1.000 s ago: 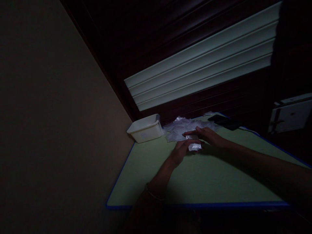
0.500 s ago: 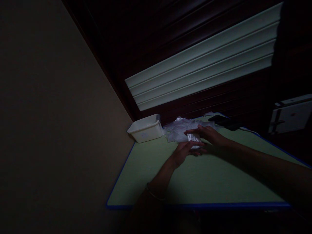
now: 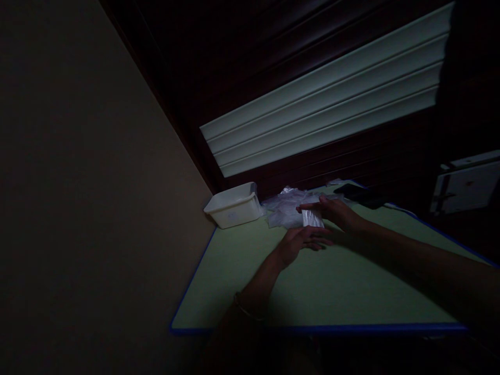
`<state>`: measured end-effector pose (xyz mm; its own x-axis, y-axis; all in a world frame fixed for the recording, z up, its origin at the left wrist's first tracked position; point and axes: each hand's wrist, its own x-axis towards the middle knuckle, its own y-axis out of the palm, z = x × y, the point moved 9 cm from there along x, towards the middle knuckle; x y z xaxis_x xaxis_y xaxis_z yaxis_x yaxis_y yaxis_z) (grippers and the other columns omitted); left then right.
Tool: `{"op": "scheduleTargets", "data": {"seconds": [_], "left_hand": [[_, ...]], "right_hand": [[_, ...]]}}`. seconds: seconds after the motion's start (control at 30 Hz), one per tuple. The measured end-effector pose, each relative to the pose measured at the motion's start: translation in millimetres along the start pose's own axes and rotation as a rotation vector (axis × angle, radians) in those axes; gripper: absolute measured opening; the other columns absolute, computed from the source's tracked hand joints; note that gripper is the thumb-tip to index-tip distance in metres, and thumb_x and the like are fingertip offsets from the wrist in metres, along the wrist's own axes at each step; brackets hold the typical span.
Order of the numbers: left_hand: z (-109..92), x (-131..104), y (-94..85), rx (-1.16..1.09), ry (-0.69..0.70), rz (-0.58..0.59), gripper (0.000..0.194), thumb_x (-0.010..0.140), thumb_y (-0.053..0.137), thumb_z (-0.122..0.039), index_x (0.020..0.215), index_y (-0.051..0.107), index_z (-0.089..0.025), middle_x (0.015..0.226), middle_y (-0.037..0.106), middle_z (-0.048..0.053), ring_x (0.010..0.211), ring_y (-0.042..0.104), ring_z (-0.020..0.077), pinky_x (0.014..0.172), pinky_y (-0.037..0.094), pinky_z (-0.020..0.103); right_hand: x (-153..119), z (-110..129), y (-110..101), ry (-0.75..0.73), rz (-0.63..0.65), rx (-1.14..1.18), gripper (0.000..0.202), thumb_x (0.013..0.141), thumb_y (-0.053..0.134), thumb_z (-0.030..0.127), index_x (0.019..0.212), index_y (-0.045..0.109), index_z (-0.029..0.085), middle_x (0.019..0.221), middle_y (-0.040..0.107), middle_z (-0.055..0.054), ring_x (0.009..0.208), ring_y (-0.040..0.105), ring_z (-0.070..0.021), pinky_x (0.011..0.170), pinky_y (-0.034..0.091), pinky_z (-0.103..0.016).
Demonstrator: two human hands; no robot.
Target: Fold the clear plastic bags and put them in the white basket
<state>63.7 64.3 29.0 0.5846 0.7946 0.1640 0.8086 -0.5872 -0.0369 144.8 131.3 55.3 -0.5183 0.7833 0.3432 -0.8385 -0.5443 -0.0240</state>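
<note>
Between my two hands is a small, shiny clear plastic packet [image 3: 313,219], held above the table. My left hand [image 3: 299,244] grips its near end, thumb side on top and fingers stretched to the right. At the far end my right hand [image 3: 336,212] pinches the packet, its fingers pointing left. Whatever the packet may contain is too dark to make out. Just behind the hands, a loose pile of clear plastic bags [image 3: 287,208] lies on the table.
The pale green table [image 3: 242,286] has a blue edge. A white plastic tub [image 3: 236,208] stands at its back left corner, by the wall [image 3: 117,234]. A dark flat object [image 3: 359,196] lies at the back right. Behind rises a dark wooden panel with pale slats [image 3: 328,94].
Both hands keep hold of the plastic packet. The packet has tilted slightly, and its lower end no longer shows below my left fingers.
</note>
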Motion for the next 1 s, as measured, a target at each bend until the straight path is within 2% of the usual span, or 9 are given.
{"op": "scheduleTargets", "data": {"seconds": [0.17,0.33,0.5,0.67,0.77,0.9,1.0], "left_hand": [[6,0,-1.5,0.02,-0.02,-0.001,0.066,0.089,0.037,-0.064,0.118,0.064,-0.011,0.12,0.064,0.021,0.104,0.064,0.0285,0.089,0.044,0.041],[2,1,-10.6,0.059,0.054,-0.074,0.062,0.089,0.039,-0.064,0.108,0.069,-0.014,0.125,0.062,0.017,0.117,0.055,0.0291,0.097,0.04,0.042],[0,1,-20.5,0.03,0.058,-0.15,0.068,0.087,0.037,-0.069,0.117,0.066,-0.016,0.124,0.062,0.015,0.113,0.057,0.0273,0.098,0.039,0.042],[-6,2,-27.7,0.031,0.125,-0.226,0.061,0.089,0.04,-0.064,0.117,0.066,-0.016,0.123,0.063,0.013,0.117,0.054,0.0259,0.104,0.035,0.041],[-7,2,-26.8,0.026,0.134,-0.216,0.06,0.09,0.04,-0.062,0.115,0.067,-0.015,0.12,0.064,0.013,0.111,0.057,0.0244,0.103,0.036,0.04],[-5,-1,-22.3,0.031,0.079,-0.182,0.06,0.09,0.039,-0.062,0.118,0.065,-0.015,0.119,0.064,0.013,0.107,0.059,0.0242,0.097,0.04,0.04],[-4,-2,-20.9,0.015,0.056,-0.181,0.06,0.09,0.039,-0.062,0.118,0.065,-0.017,0.124,0.062,0.013,0.111,0.057,0.0253,0.094,0.043,0.039]], "right_hand": [[1,-1,-5,-0.005,-0.021,0.025,0.055,0.092,0.039,0.062,0.108,0.074,0.023,0.123,0.067,-0.01,0.114,0.059,-0.0318,0.105,0.037,-0.053],[2,2,-7,-0.017,-0.042,0.052,0.052,0.089,0.043,0.065,0.104,0.076,0.028,0.118,0.07,-0.009,0.108,0.063,-0.0317,0.101,0.041,-0.053],[-2,3,5,0.004,0.022,0.08,0.052,0.089,0.044,0.065,0.101,0.076,0.026,0.113,0.072,-0.009,0.107,0.064,-0.0312,0.102,0.04,-0.053],[-8,6,22,0.021,0.127,0.032,0.056,0.089,0.044,0.064,0.107,0.074,0.02,0.111,0.073,-0.01,0.111,0.063,-0.0316,0.106,0.036,-0.052],[-8,7,23,0.025,0.121,0.018,0.057,0.088,0.044,0.065,0.108,0.074,0.021,0.105,0.075,-0.01,0.107,0.064,-0.0328,0.102,0.039,-0.055],[-6,8,13,0.017,0.047,-0.054,0.057,0.087,0.043,0.067,0.103,0.076,0.025,0.094,0.076,-0.01,0.096,0.067,-0.033,0.093,0.046,-0.053],[-4,6,10,0.014,0.032,0.001,0.054,0.087,0.043,0.066,0.1,0.077,0.026,0.104,0.074,-0.011,0.097,0.067,-0.0319,0.095,0.045,-0.052]]}}
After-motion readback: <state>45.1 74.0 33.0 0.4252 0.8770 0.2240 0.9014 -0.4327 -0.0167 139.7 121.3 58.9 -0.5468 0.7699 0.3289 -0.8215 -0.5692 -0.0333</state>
